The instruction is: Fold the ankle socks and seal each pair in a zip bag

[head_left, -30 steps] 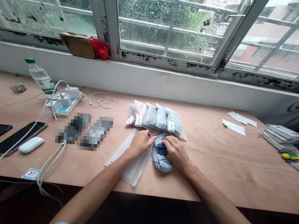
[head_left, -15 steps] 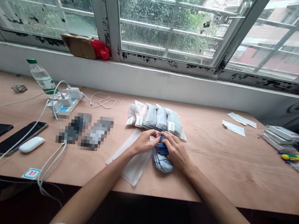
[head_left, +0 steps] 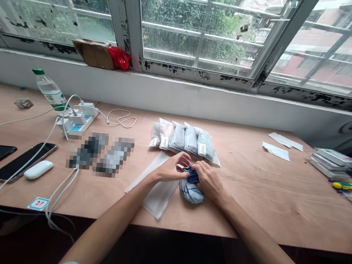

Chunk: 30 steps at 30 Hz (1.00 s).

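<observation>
Light grey-blue socks point(head_left: 191, 191) with dark blue stripes lie near the table's front edge, their striped cuffs pointing away from me. My left hand point(head_left: 173, 168) is at the left of the cuffs, its fingers curved and apart, with the thumb touching the fabric. From the right, my right hand point(head_left: 208, 178) grips the cuffs with bent fingers and covers part of them. An empty frosted bag point(head_left: 160, 197) lies flat beside the socks, partly under my left forearm. Just beyond my hands, several filled frosted bags point(head_left: 178, 137) with white labels overlap in a row.
At the left are two dark phones point(head_left: 25, 161), a white case point(head_left: 38, 170), cables, a power strip point(head_left: 83, 123) and a tilted bottle point(head_left: 51, 91). White paper strips point(head_left: 276, 151), stacked packs point(head_left: 331, 161) and a yellow tool point(head_left: 345, 186) lie at the right.
The fingers of my left hand have lifted and spread from the cuffs. My right hand's fingers have curled more tightly on the fabric. The sock cuffs look bunched nearer to me.
</observation>
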Available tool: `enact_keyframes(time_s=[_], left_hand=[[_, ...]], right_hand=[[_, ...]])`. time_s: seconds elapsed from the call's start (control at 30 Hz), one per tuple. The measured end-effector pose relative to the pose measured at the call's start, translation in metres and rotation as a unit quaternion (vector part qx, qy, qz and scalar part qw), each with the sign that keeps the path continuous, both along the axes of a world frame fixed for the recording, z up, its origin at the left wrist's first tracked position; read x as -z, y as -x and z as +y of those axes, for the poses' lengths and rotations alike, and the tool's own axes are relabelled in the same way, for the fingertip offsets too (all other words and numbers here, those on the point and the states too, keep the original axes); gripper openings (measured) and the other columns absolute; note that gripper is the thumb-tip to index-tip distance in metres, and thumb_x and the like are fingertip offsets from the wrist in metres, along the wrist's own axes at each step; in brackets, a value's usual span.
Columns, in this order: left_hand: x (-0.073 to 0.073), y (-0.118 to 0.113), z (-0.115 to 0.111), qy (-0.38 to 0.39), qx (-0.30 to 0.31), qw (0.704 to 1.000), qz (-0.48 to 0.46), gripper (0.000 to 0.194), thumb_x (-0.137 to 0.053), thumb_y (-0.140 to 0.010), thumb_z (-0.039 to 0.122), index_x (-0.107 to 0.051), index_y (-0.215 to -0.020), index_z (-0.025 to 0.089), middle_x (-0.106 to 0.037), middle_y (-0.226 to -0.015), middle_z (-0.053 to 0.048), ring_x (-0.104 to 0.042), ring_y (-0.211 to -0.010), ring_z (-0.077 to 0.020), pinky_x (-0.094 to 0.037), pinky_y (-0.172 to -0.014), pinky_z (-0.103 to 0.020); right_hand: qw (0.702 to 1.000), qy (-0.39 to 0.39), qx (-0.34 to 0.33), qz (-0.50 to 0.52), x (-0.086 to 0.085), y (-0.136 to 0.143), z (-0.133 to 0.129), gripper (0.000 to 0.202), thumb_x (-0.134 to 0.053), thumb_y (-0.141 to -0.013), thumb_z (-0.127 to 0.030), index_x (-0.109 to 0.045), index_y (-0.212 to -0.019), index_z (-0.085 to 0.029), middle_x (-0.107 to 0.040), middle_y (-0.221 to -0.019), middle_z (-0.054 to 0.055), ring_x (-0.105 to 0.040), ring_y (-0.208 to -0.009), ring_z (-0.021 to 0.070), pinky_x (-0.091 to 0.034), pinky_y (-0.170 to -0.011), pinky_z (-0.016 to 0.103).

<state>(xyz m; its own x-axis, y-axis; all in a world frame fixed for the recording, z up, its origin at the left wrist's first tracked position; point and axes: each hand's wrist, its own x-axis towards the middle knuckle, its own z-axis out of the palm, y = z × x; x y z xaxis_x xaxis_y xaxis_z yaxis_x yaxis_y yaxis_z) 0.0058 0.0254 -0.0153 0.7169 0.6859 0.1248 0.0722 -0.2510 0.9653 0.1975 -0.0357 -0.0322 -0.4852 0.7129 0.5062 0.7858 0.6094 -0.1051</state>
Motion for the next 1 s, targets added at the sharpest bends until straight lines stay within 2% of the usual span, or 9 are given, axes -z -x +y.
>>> enact_keyframes(time_s=[0.1, 0.3, 0.47, 0.53, 0.63, 0.7, 0.87, 0.93, 1.0], left_hand=[[0.004, 0.0, 0.001, -0.035, 0.011, 0.999, 0.039, 0.066, -0.081, -0.063, 0.029, -0.051, -0.121, 0.018, -0.059, -0.115, -0.012, -0.059, -0.103, -0.0238, -0.052, -0.075, -0.032], [0.004, -0.001, 0.002, -0.093, 0.031, 0.994, 0.043, 0.072, -0.088, -0.052, 0.039, -0.061, -0.115, 0.017, -0.063, -0.112, -0.01, -0.059, -0.1, -0.0235, -0.049, -0.078, -0.03], [0.005, -0.005, 0.001, -0.101, 0.006, 0.994, 0.029, 0.04, -0.074, -0.074, 0.036, -0.065, -0.106, 0.015, -0.067, -0.098, -0.005, -0.06, -0.088, -0.0187, -0.047, -0.076, -0.027], [0.004, -0.006, 0.002, -0.098, 0.005, 0.995, 0.01, 0.031, -0.069, -0.079, 0.033, -0.065, -0.104, 0.015, -0.067, -0.097, -0.005, -0.061, -0.088, -0.018, -0.047, -0.077, -0.027], [0.0, -0.005, 0.003, -0.111, -0.024, 0.993, -0.027, 0.025, -0.06, -0.086, 0.031, -0.065, -0.105, 0.015, -0.067, -0.1, -0.005, -0.06, -0.091, -0.0179, -0.046, -0.081, -0.026], [-0.003, -0.006, 0.003, -0.115, -0.057, 0.99, -0.053, 0.023, -0.056, -0.089, 0.031, -0.063, -0.105, 0.015, -0.067, -0.101, -0.005, -0.06, -0.093, -0.0179, -0.046, -0.083, -0.026], [-0.005, -0.008, 0.001, -0.103, -0.106, 0.987, -0.069, 0.025, -0.053, -0.091, 0.036, -0.06, -0.104, 0.016, -0.066, -0.1, -0.006, -0.061, -0.092, -0.0176, -0.046, -0.08, -0.026], [-0.009, -0.004, 0.0, -0.119, -0.092, 0.988, -0.034, 0.026, -0.052, -0.091, 0.038, -0.06, -0.104, 0.017, -0.067, -0.1, -0.005, -0.061, -0.09, -0.0172, -0.046, -0.078, -0.026], [-0.015, 0.004, 0.0, -0.147, -0.1, 0.984, 0.027, 0.029, -0.052, -0.091, 0.043, -0.061, -0.099, 0.017, -0.067, -0.095, -0.005, -0.06, -0.083, -0.0165, -0.045, -0.072, -0.025]], right_hand=[[1.0, -0.008, -0.014, 0.027, 0.002, -0.001, 0.0, 0.037, -0.041, -0.075, 0.001, -0.047, -0.106, -0.018, -0.058, -0.093, 0.01, -0.052, -0.086, 0.0253, -0.05, -0.073, 0.039], [0.995, -0.022, -0.014, 0.091, 0.009, -0.004, 0.001, 0.046, -0.046, -0.073, 0.0, -0.048, -0.115, -0.02, -0.061, -0.095, 0.008, -0.057, -0.086, 0.0244, -0.052, -0.074, 0.039], [0.954, 0.018, 0.05, 0.294, 0.016, -0.006, 0.005, 0.049, -0.066, -0.072, -0.013, -0.049, -0.117, -0.023, -0.062, -0.103, 0.007, -0.063, -0.094, 0.0238, -0.053, -0.083, 0.039], [0.919, 0.064, 0.066, 0.383, 0.018, -0.007, 0.008, 0.062, -0.072, -0.069, -0.018, -0.045, -0.124, -0.024, -0.061, -0.106, 0.007, -0.063, -0.098, 0.024, -0.052, -0.088, 0.04], [0.846, 0.146, 0.083, 0.506, 0.02, -0.007, 0.014, 0.077, -0.081, -0.064, -0.026, -0.042, -0.131, -0.023, -0.062, -0.115, 0.008, -0.061, -0.106, 0.0252, -0.049, -0.095, 0.042], [0.786, 0.21, 0.075, 0.576, 0.019, -0.004, 0.015, 0.072, -0.083, -0.063, -0.032, -0.049, -0.126, -0.023, -0.064, -0.118, 0.008, -0.062, -0.106, 0.0255, -0.049, -0.096, 0.042], [0.615, 0.434, -0.046, 0.657, 0.014, 0.012, 0.009, 0.038, -0.079, -0.07, -0.031, -0.066, -0.105, -0.021, -0.069, -0.113, 0.006, -0.065, -0.104, 0.0251, -0.052, -0.092, 0.04], [0.569, 0.47, -0.059, 0.672, 0.013, 0.015, 0.005, 0.041, -0.08, -0.069, -0.024, -0.066, -0.107, -0.023, -0.069, -0.116, 0.004, -0.065, -0.105, 0.0246, -0.053, -0.091, 0.039], [0.549, 0.482, -0.06, 0.681, 0.012, 0.014, 0.004, 0.045, -0.08, -0.069, -0.021, -0.065, -0.112, -0.025, -0.069, -0.117, 0.003, -0.065, -0.105, 0.0246, -0.054, -0.089, 0.039]])
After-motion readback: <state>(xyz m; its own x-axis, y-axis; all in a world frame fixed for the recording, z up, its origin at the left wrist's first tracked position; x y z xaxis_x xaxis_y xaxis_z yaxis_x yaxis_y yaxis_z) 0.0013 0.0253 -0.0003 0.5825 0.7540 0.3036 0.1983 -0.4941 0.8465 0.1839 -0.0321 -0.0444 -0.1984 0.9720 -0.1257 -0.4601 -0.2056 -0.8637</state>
